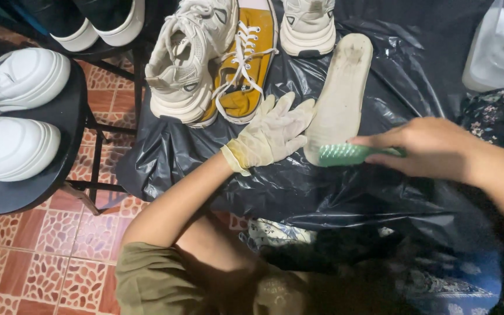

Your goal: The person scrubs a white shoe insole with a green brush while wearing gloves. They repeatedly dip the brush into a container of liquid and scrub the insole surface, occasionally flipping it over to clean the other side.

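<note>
On black plastic sheeting (pixel 345 192), the gloved left hand (pixel 272 135) lies flat and open beside an insole (pixel 340 93); the right hand (pixel 424 147) grips a green brush (pixel 345 154) touching the insole's end.

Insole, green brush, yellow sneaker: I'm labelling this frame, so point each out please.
insole (pixel 340 87), head view, middle of its pale upper face.
green brush (pixel 345 154), head view, bristled head.
yellow sneaker (pixel 251 64), head view, laced top.

Your left hand (pixel 270 135) wears a pale yellowish glove, lies flat with the fingers spread, and its bare forearm reaches up from the lower left. Your right hand (pixel 421 146) is bare, fingers curled closed, arm coming from the right
</note>
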